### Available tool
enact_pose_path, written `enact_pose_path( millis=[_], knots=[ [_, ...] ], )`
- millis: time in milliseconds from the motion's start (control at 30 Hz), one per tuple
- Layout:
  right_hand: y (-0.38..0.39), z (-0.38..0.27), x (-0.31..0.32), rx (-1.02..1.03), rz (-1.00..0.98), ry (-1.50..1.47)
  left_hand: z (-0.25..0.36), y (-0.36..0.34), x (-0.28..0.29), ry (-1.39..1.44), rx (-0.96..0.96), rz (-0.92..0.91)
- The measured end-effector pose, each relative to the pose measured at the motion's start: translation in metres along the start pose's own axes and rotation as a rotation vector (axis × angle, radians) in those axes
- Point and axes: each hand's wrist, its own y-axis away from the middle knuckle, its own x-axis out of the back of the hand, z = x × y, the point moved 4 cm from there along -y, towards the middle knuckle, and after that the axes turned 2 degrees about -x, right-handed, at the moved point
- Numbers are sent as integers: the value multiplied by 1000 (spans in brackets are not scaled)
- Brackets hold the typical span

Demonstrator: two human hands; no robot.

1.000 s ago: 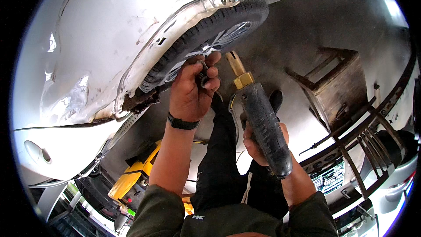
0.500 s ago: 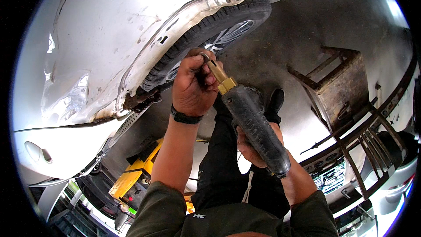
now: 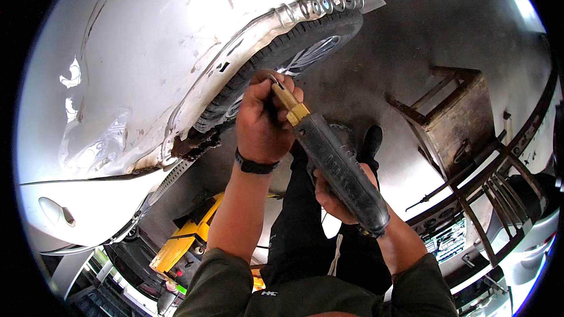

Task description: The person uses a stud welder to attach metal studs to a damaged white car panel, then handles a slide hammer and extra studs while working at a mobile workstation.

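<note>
My right hand is wrapped round the black grip of a spot-welding gun, which points up and to the left. At its front is a brass nozzle with a slotted end. My left hand, wearing a dark wristband, is closed at that end, its fingers pinching a small metal ring at the slot. Beyond my hands, a row of several metal rings stands along the wheel-arch edge of a white car panel. The tyre lies just behind my left hand.
A rusty metal stool and a metal rack stand at the right. Low on the left is a yellow piece of equipment. Rusted, torn metal juts from the panel's lower edge, close to my left forearm.
The car panel and wheel have shifted slightly down in the view. My left hand has moved slightly right and down, and the ring now sits at the nozzle's slot.
</note>
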Motion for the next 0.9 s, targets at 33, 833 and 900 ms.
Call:
enact_pose_path(
  millis=[33,833,900],
  knots=[
    [-4,13,6,-344,28,-256,1,-3,-1,1,3,-1],
    [-38,-63,-4,225,38,284,20,-22,-14,-471,-174,135],
    [-40,-69,-4,277,28,452,15,-25,-29,-169,-121,95]
  ],
)
